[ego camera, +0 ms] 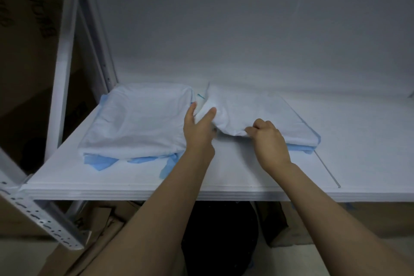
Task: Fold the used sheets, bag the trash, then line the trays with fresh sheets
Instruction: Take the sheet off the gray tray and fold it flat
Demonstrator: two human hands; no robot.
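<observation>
Shelf board, white, sits on a pale slotted metal rack. Two piles of sheets lie on it side by side, close together at the back.

- Left pile: folded, white over blue, with blue edges poking out along its front.
- Right pile: white on top, with blue showing at its right front corner.

Both piles sit on the left and middle of the board. One thin seam runs front to back just right of the right pile.

Two hands, both on the right pile's top sheet.

- Left hand: grasps the sheet's left edge between thumb and fingers, fabric bunched up there. It lies in the gap between the piles and hides where they meet at the front.
- Right hand: fingers curled, pinching the front edge, which is held slightly raised off the board.

Below the shelf are brown cardboard boxes, count unclear. One dark round object is beside them, too dim to identify. More cardboard with dark print stands behind the rack's left upright.
</observation>
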